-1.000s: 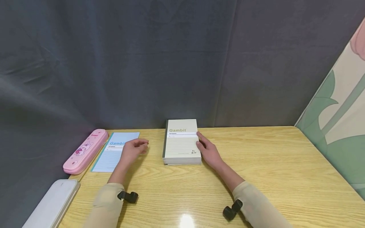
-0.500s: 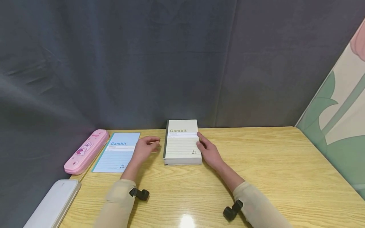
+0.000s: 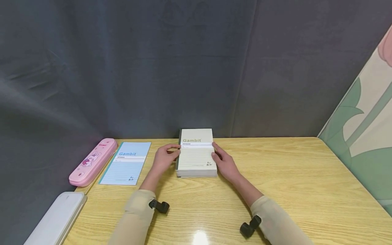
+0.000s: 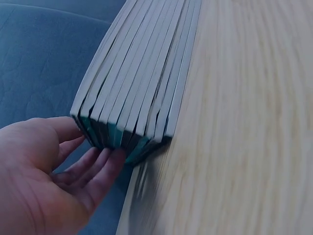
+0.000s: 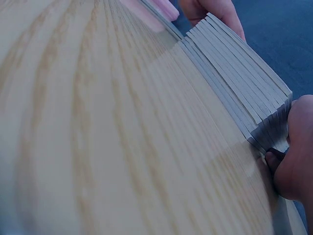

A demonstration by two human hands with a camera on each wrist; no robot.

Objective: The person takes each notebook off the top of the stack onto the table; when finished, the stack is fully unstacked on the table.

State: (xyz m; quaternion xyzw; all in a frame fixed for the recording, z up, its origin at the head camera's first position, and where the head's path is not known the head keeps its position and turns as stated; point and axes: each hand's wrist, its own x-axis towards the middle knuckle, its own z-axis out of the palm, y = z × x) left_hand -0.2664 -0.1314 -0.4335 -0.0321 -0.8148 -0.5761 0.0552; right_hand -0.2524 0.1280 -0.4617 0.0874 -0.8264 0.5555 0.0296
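Note:
A thick stack of notebooks [image 3: 196,158] stands near the back of the wooden table, its top one cream with "Gambit" and a dark spine strip. My left hand [image 3: 164,159] is at the stack's left side, fingertips right at the spines. In the left wrist view that hand [image 4: 54,171] has its fingers spread loosely along the teal and dark spines. My right hand [image 3: 225,164] rests against the opposite side, index finger and thumb apart along the page edges. Part of this hand [image 5: 299,152] shows in the right wrist view, beside the stack's corner.
Left of the stack lies a single blue Gambit notebook [image 3: 124,164]. Beyond it are a pink pencil case [image 3: 93,163] with a rabbit picture and a white case [image 3: 56,217] at the table's left edge. A dark curtain [image 3: 183,68] hangs behind the table [image 3: 275,177].
My left hand has moved right, from over the blue notebook to the left side of the stack. My right hand stays against the right side, and the stack stands where it was.

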